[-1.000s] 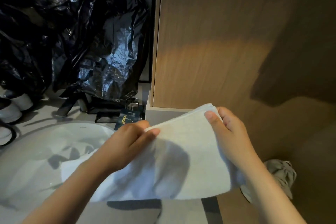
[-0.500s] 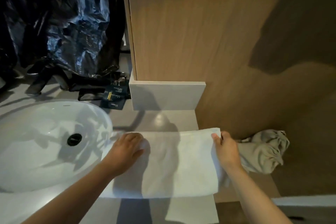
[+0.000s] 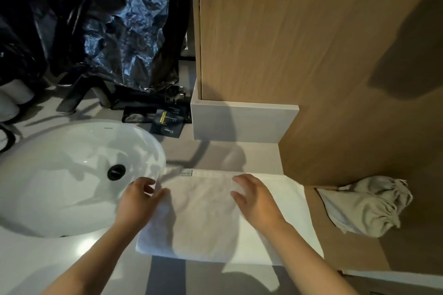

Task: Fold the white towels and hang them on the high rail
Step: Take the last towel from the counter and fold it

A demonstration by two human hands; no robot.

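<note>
White towel (image 3: 208,218) lies folded flat on the counter (image 3: 215,158), sink (image 3: 60,175) at its 9 o'clock, crumpled beige cloth (image 3: 364,206) at 3. Your right hand (image 3: 256,201) rests on it, fingers spread. Your left hand (image 3: 139,203) touches its 9 o'clock edge, fingers loose, gripping nothing.

Tall wood panel (image 3: 311,43) close on right, sink basin (image 3: 60,175) left, open counter strip (image 3: 259,158) behind towel (image 3: 203,223)
</note>
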